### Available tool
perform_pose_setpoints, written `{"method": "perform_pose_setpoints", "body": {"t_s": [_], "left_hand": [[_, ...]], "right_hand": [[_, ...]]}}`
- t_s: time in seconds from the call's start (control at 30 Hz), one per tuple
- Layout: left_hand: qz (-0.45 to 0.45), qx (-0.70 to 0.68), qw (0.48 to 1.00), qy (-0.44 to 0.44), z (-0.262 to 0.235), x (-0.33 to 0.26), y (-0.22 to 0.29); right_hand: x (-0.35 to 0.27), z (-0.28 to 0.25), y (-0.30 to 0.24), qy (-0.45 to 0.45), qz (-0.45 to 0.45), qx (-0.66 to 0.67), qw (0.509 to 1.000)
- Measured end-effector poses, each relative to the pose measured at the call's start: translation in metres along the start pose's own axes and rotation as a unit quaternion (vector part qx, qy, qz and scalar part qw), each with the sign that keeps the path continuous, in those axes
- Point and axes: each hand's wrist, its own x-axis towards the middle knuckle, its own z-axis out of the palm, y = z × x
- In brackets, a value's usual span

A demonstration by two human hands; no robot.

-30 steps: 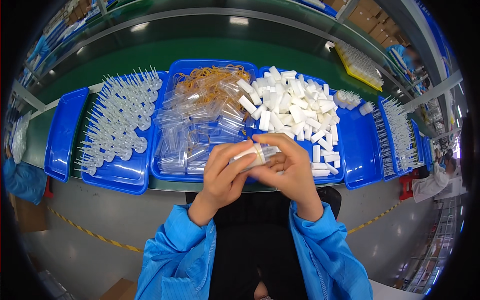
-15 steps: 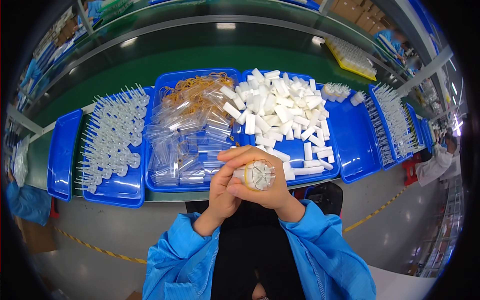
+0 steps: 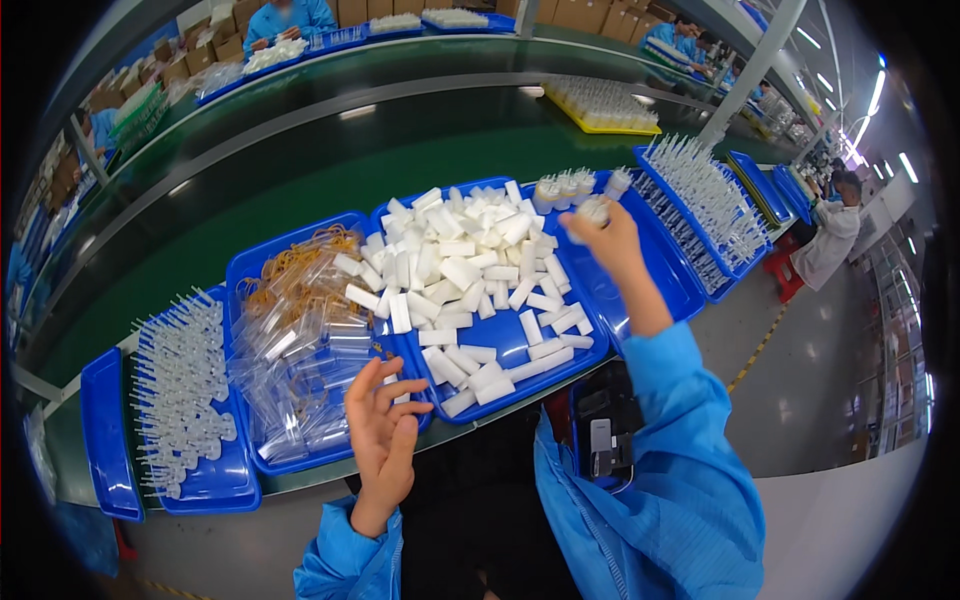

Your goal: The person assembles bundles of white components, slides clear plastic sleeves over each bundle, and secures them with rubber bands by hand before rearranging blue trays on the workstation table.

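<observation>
My right hand [image 3: 615, 242] is raised over a blue tray [image 3: 672, 270] at the right. Its fingers are closed round a whitish rubber-banded bundle [image 3: 594, 210], blurred and partly covered by the hand. Similar bundles [image 3: 566, 188] stand upright just behind it, along the tray's far end. My left hand [image 3: 382, 430] is empty, palm turned inward with fingers apart. It hovers by the near corner of a tray holding clear plastic sleeves [image 3: 300, 370] and tan rubber bands [image 3: 305, 265]. Heaped white foam-like blocks [image 3: 460, 270] fill much of the middle tray.
Stemmed translucent pieces [image 3: 180, 400] cover a tray at the left, beside a narrow blue tray [image 3: 108, 430]. More thin-stemmed pieces [image 3: 705, 205] stand in a tray at the right. Behind lies a green surface with a yellow tray [image 3: 598, 126]. People work at the far bench.
My hands have parted. The right carried the bundle away to the right-hand tray, while the left let go and opened. The view has swung to the right.
</observation>
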Motion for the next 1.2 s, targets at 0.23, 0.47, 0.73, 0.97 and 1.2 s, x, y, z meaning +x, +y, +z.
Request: {"method": "perform_pose_setpoints", "body": {"t_s": [0.23, 0.47, 0.73, 0.97, 1.2], "left_hand": [[-0.028, 0.019, 0.999, 0.025, 0.008, 0.002, 0.000], [-0.043, 0.051, 0.997, 0.047, -0.003, -0.005, 0.005], [0.152, 0.519, 0.786, 0.299, -0.093, -0.031, 0.063], [0.003, 0.690, 0.579, 0.434, -0.210, -0.092, 0.066], [-0.138, 0.641, 0.644, 0.394, -0.210, -0.058, 0.056]], "right_hand": [[0.090, -0.021, 0.140, -0.015, 0.239, -0.036, 0.970], [0.109, 0.024, 0.161, -0.063, 0.163, 0.335, 0.926], [0.012, -0.049, 0.035, -0.180, 0.019, 0.199, 0.963], [-0.127, 0.001, -0.060, -0.331, -0.197, -0.025, 0.922], [-0.136, 0.019, -0.058, -0.314, -0.238, -0.045, 0.918]]}}
